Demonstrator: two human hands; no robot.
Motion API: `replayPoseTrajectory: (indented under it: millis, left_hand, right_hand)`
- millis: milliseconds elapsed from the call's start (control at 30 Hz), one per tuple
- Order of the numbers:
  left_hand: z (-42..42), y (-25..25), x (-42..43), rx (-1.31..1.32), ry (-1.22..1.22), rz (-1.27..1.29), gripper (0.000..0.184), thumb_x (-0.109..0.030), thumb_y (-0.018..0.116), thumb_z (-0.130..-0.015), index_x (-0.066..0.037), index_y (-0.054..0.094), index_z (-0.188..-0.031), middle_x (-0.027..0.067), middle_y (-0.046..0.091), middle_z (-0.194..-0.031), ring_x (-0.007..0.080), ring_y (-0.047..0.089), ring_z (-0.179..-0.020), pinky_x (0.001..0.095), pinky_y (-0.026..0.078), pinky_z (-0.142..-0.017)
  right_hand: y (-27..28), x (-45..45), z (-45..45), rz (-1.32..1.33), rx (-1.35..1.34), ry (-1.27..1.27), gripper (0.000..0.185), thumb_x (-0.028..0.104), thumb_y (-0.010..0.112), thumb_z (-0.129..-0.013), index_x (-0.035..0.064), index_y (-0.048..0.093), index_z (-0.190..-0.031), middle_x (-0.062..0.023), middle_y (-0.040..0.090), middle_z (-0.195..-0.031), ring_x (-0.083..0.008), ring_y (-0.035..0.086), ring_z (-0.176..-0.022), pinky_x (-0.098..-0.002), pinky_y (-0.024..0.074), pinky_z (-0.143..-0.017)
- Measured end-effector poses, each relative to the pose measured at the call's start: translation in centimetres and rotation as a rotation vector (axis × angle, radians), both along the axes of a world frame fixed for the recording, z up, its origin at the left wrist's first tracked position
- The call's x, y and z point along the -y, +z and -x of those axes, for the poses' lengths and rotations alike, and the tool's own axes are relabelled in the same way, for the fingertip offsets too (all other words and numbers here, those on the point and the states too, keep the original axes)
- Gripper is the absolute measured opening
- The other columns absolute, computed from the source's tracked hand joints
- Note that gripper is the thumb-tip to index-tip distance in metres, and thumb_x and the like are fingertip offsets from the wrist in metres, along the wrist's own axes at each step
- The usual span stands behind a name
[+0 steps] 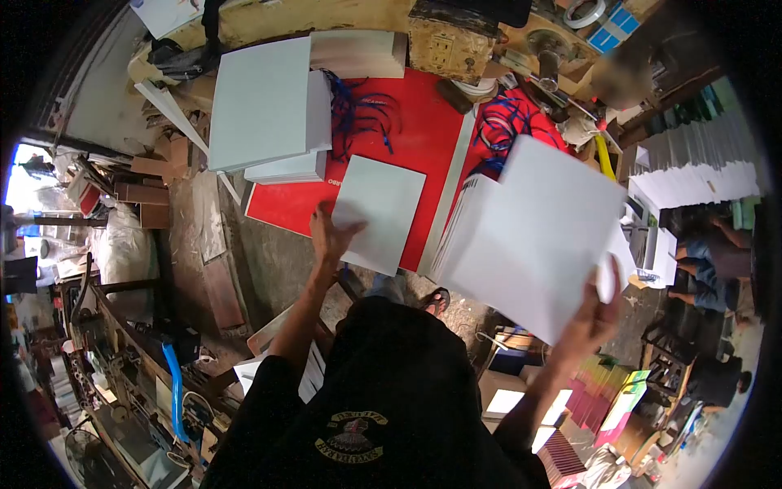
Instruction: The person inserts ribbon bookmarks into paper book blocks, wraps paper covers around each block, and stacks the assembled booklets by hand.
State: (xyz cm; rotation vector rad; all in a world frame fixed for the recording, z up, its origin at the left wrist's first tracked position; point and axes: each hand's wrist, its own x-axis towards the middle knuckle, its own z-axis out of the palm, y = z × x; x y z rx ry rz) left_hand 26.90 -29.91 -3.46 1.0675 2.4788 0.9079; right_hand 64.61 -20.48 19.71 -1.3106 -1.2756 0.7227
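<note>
I am seeing a person in a black shirt [383,383] leaning over a red surface [430,114], with both bare hands busy. The left hand [331,235] is resting on the side of a small white sheet [384,210], its fingers spread apart and one of them blurring. That sheet is lying by the near edge of the surface, around the middle. The right hand [600,314] is pinching a big white sheet [554,220] close to one corner. The big sheet is tilting and covering much of a white stack [466,213] at the right end of the surface. I cannot tell if the two are touching.

Blue and red ribbons [509,121] are curling beyond that stack. More dark blue ribbons [364,106] are spilling from a tall white pile [262,102] at the far left corner. A thick block of paper [358,50] is sitting at the far edge, just beside a worn wooden box [440,49].

White letters, looking like "RBO", are showing on the red between the pile and the small sheet. Yellow words are curving around a badge [355,438] on the shirt's back, but I am not managing to read them.
</note>
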Motion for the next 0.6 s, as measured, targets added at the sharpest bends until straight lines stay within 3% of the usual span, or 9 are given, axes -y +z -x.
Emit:
replayPoseTrajectory:
  millis: [33, 67, 133, 300, 367, 400, 467, 500, 600]
  left_hand:
    - [1.1, -0.6, 0.1, 0.118, -0.019, -0.062, 0.076, -0.040, 0.083, -0.071, 0.003, 0.055, -0.126, 0.0204, 0.066, -0.107, 0.0348, 0.063, -0.097, 0.0439, 0.051, -0.082]
    - [2.1, -1.2, 0.2, 0.238, -0.034, -0.121, 0.068, -0.037, 0.083, -0.072, 0.003, 0.060, -0.122, 0.0190, 0.069, -0.102, 0.0334, 0.066, -0.092, 0.0431, 0.052, -0.079]
    - [4.1, -1.6, 0.5, 0.183, 0.008, -0.048, 0.034, -0.026, 0.076, -0.081, 0.000, 0.071, -0.103, 0.0144, 0.072, -0.085, 0.0295, 0.069, -0.079, 0.0392, 0.054, -0.071]
    - [5.5, 0.8, 2.8, 0.509, -0.114, 0.007, 0.026, -0.029, 0.065, -0.094, -0.006, 0.068, -0.106, 0.0001, 0.066, -0.088, 0.0079, 0.052, -0.066, 0.0251, 0.042, -0.057]
    - [4.6, 1.9, 2.5, 0.565, -0.039, -0.137, 0.022, -0.027, 0.064, -0.094, -0.005, 0.067, -0.098, -0.0036, 0.061, -0.078, 0.0058, 0.047, -0.064, 0.0242, 0.039, -0.055]
    - [5.9, 1.8, 1.8, 0.524, -0.240, -0.012, 0.021, -0.024, 0.066, -0.092, -0.005, 0.066, -0.099, -0.0038, 0.061, -0.078, 0.0054, 0.047, -0.062, 0.0245, 0.038, -0.054]
    - [4.4, 3.4, 0.7, 0.523, -0.225, -0.040, 0.019, -0.021, 0.066, -0.091, -0.004, 0.067, -0.100, -0.0031, 0.060, -0.076, 0.0047, 0.046, -0.062, 0.0254, 0.037, -0.053]
    - [4.4, 3.8, 0.2, 0.491, -0.236, -0.010, 0.020, -0.020, 0.068, -0.091, -0.003, 0.067, -0.100, -0.0026, 0.060, -0.074, 0.0047, 0.046, -0.062, 0.0256, 0.036, -0.052]
    - [5.3, 2.2, 0.6, 0.506, -0.318, -0.089, 0.020, -0.020, 0.073, -0.087, -0.002, 0.069, -0.095, -0.0014, 0.057, -0.068, 0.0052, 0.046, -0.060, 0.0259, 0.035, -0.049]
  right_hand:
    - [0.9, -0.6, -2.2, -0.140, 0.186, -0.100, 0.039, 0.005, 0.058, -0.095, 0.0014, 0.055, -0.134, -0.0085, 0.068, -0.113, -0.0127, 0.061, -0.097, -0.0261, 0.0489, -0.086]
    - [2.2, -0.5, -4.2, -0.130, 0.184, -0.147, 0.040, 0.005, 0.059, -0.095, 0.0014, 0.054, -0.134, -0.0103, 0.068, -0.113, -0.0161, 0.064, -0.097, -0.0286, 0.0499, -0.087]
    - [6.1, 0.3, -5.6, -0.059, 0.134, -0.223, 0.047, 0.004, 0.060, -0.093, 0.0031, 0.048, -0.138, -0.0128, 0.069, -0.111, -0.0204, 0.067, -0.094, -0.0330, 0.0522, -0.087]
    - [8.4, 1.5, -12.0, -0.258, 0.389, -0.337, 0.056, 0.001, 0.067, -0.089, 0.0053, 0.046, -0.140, -0.0132, 0.072, -0.097, -0.0133, 0.066, -0.077, -0.0233, 0.0501, -0.067]
    - [9.3, 1.5, -10.2, -0.106, 0.265, -0.344, 0.057, -0.003, 0.066, -0.087, 0.0035, 0.044, -0.139, -0.0182, 0.070, -0.105, -0.0137, 0.066, -0.075, -0.0220, 0.0490, -0.064]
    - [8.4, 1.3, -10.6, -0.067, 0.164, -0.326, 0.057, -0.005, 0.065, -0.088, 0.0021, 0.043, -0.139, -0.0208, 0.069, -0.109, -0.0132, 0.066, -0.072, -0.0214, 0.0480, -0.060]
    - [6.8, 0.6, -11.3, -0.179, -0.131, -0.144, 0.065, -0.002, 0.067, -0.086, 0.0045, 0.036, -0.143, -0.0126, 0.071, -0.098, -0.0109, 0.065, -0.080, -0.0202, 0.0485, -0.066]
    - [6.0, 0.0, -11.1, -0.213, -0.254, -0.121, 0.063, -0.006, 0.064, -0.086, 0.0019, 0.036, -0.141, -0.0173, 0.070, -0.104, -0.0143, 0.066, -0.090, -0.0235, 0.0527, -0.073]
    - [4.5, 0.8, -11.8, -0.222, -0.436, -0.010, 0.060, -0.011, 0.058, -0.087, -0.0002, 0.034, -0.140, -0.0246, 0.067, -0.113, -0.0192, 0.067, -0.098, -0.0276, 0.0540, -0.082]
